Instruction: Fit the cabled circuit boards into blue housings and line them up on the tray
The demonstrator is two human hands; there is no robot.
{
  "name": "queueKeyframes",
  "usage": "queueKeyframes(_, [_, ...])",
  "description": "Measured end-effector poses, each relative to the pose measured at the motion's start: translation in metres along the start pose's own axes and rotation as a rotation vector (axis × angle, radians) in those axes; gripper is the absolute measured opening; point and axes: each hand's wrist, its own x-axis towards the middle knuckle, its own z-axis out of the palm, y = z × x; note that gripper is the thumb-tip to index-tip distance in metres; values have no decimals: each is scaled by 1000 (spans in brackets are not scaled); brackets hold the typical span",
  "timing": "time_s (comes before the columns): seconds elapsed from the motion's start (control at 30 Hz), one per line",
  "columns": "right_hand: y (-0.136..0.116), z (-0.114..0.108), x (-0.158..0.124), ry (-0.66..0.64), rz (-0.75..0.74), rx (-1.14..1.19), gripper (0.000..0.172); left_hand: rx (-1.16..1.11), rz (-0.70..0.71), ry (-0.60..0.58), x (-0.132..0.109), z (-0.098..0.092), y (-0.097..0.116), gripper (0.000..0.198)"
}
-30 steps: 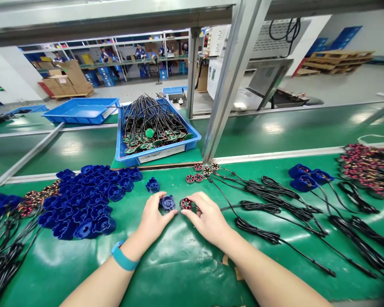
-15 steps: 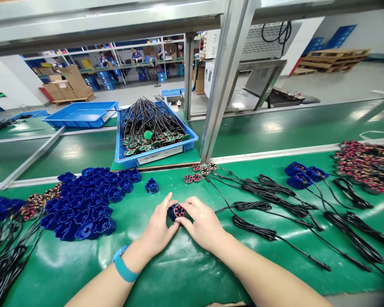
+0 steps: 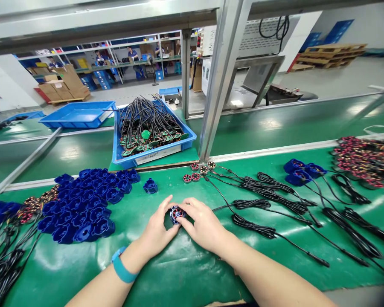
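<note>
Between my two hands is a small dark-blue plastic housing (image 3: pixel 173 215), with a round motor stator (image 3: pixel 178 213) of red and dark windings seated in or over its opening; how deep it sits I cannot tell. My left hand (image 3: pixel 156 225) curls around the housing's left side, thumb below and fingers above. From the right, my right hand (image 3: pixel 202 219) pinches the stator with thumb and fingers. A single blue housing (image 3: pixel 150 186) stands just beyond my left hand. Several loose stators (image 3: pixel 195 176) lie farther off, near the metal post.
Many blue housings (image 3: pixel 83 200) crowd the left of the green bench. Bundled black cables (image 3: pixel 256 225) stretch across the right, near three filled housings (image 3: pixel 297 177) and a stator pile (image 3: pixel 365 160). A blue tray (image 3: pixel 188 143) of wired circuit boards sits behind, beside the metal post (image 3: pixel 217 85).
The stator in my right fingers has shifted slightly left over the housing and now faces upward more. My left hand stays around the housing. The whole view has shifted a little.
</note>
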Motion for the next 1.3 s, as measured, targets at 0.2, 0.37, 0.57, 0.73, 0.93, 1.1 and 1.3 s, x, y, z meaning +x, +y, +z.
queueKeyframes(0.2, [8, -24, 3, -123, 97, -146, 23, 126, 102, 111, 5, -7, -3, 38])
queueKeyframes(0.37, [11, -18, 6, -131, 140, -70, 11, 225, 169, 88, 9, -15, -4, 25])
queueKeyframes(0.57, [15, -16, 6, -89, 170, -2, 7, 258, 149, 75, 8, -18, -11, 24])
queueKeyframes(0.73, [17, -17, 8, -50, 139, 42, 6, 258, 148, 73, 10, -19, -15, 25])
queueKeyframes(0.93, [23, -11, 8, -14, 122, 40, 8, 283, 156, 76, 13, -17, -17, 30])
queueKeyframes(1.1, [20, -9, 8, -20, 96, -75, 17, 339, 159, 77, 12, -14, -11, 33])
queueKeyframes(1.3, [7, -10, 6, -55, 251, -16, 30, 322, 148, 53, 5, -12, 7, 40])
